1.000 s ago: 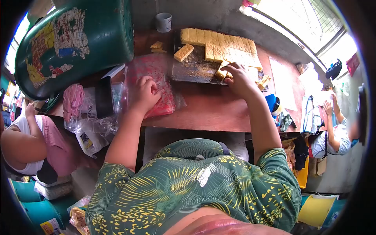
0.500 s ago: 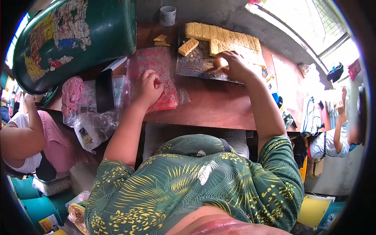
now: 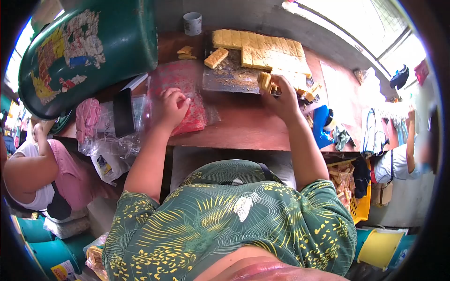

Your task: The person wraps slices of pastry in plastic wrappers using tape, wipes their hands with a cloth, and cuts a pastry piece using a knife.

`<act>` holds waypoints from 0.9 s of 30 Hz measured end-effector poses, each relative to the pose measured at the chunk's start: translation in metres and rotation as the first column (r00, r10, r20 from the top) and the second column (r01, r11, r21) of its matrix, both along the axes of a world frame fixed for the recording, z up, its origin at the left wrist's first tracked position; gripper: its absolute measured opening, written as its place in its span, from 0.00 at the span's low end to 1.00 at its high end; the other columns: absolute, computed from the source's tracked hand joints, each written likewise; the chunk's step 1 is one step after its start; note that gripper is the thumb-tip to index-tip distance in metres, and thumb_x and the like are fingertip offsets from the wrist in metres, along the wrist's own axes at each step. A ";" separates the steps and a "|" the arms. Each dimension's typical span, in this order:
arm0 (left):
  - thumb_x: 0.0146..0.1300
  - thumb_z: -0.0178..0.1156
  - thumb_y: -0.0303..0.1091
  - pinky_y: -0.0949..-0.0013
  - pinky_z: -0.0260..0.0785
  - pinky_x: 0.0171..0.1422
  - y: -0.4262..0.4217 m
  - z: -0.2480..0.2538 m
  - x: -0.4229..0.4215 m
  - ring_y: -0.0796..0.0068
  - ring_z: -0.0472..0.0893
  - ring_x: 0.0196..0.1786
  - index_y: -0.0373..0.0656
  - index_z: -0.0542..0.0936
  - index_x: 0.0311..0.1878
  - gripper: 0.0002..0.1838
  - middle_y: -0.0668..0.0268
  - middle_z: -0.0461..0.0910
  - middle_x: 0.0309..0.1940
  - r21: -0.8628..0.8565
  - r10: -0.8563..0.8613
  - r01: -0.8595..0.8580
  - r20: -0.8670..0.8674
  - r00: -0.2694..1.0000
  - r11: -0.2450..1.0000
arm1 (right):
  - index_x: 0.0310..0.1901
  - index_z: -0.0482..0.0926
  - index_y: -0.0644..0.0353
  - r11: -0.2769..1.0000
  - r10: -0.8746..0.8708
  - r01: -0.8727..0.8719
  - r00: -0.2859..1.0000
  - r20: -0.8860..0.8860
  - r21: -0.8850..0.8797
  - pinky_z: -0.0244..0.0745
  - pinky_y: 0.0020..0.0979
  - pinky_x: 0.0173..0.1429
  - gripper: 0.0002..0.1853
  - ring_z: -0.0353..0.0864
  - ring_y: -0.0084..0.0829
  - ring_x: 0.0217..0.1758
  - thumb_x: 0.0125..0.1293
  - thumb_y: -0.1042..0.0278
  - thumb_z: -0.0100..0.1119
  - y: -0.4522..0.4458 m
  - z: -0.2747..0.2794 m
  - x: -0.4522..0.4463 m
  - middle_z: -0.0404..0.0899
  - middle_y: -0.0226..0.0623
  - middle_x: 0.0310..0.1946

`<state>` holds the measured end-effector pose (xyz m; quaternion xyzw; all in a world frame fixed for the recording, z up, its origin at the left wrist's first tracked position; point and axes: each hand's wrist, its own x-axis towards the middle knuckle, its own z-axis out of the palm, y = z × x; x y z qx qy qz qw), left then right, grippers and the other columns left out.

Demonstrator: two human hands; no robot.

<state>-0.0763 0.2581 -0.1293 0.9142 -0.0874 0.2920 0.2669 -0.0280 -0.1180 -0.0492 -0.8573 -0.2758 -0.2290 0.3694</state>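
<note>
My right hand (image 3: 283, 96) is closed on a pale golden cake bar (image 3: 264, 82), held just off the front edge of a dark baking tray (image 3: 220, 80). A block of cut cake bars (image 3: 272, 49) covers the tray's back and right side. A single loose bar (image 3: 216, 58) lies tilted on the crumb-covered part of the tray. My left hand (image 3: 173, 107) is curled over a stack of red-printed plastic bags (image 3: 194, 114). Its fingers bend in toward the thumb; whether they pinch anything is hidden.
A large green drum (image 3: 93, 51) leans in at the left. A black phone (image 3: 123, 112) lies on clear plastic beside a pink bundle (image 3: 87, 119). Behind are broken pieces (image 3: 186, 52) and a white mug (image 3: 192, 24). Loose pieces (image 3: 311, 92) and a blue object (image 3: 321, 126) sit right. Other people are at both sides.
My right hand has moved from above the tray to its front edge and turned, and the bar in its fingers now shows clearly. My left hand stays over the red-printed bags. The view has shifted slightly.
</note>
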 end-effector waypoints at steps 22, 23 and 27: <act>0.72 0.72 0.36 0.75 0.76 0.55 -0.243 0.036 0.007 0.83 0.82 0.45 0.38 0.85 0.47 0.11 0.67 0.87 0.43 -0.835 -0.767 0.272 -0.248 0.591 0.479 | 0.59 0.79 0.56 0.977 -0.171 0.149 0.974 0.146 0.152 0.78 0.45 0.66 0.27 0.80 0.49 0.61 0.58 0.70 0.77 -0.067 -0.091 -0.072 0.80 0.46 0.56; 0.72 0.72 0.36 0.75 0.76 0.54 -0.243 0.034 0.008 0.83 0.82 0.44 0.37 0.85 0.47 0.11 0.67 0.87 0.42 -0.843 -0.773 0.262 -0.248 0.584 0.469 | 0.59 0.79 0.56 0.977 -0.164 0.141 0.977 0.138 0.160 0.78 0.46 0.66 0.27 0.80 0.49 0.61 0.58 0.70 0.77 -0.067 -0.090 -0.072 0.80 0.46 0.56; 0.72 0.71 0.34 0.75 0.76 0.53 -0.239 0.039 0.014 0.83 0.82 0.43 0.37 0.86 0.45 0.10 0.68 0.88 0.41 -0.834 -0.758 0.266 -0.247 0.604 0.484 | 0.59 0.78 0.57 0.975 -0.154 0.129 0.979 0.134 0.184 0.77 0.45 0.67 0.27 0.80 0.49 0.61 0.58 0.71 0.76 -0.065 -0.084 -0.073 0.81 0.45 0.56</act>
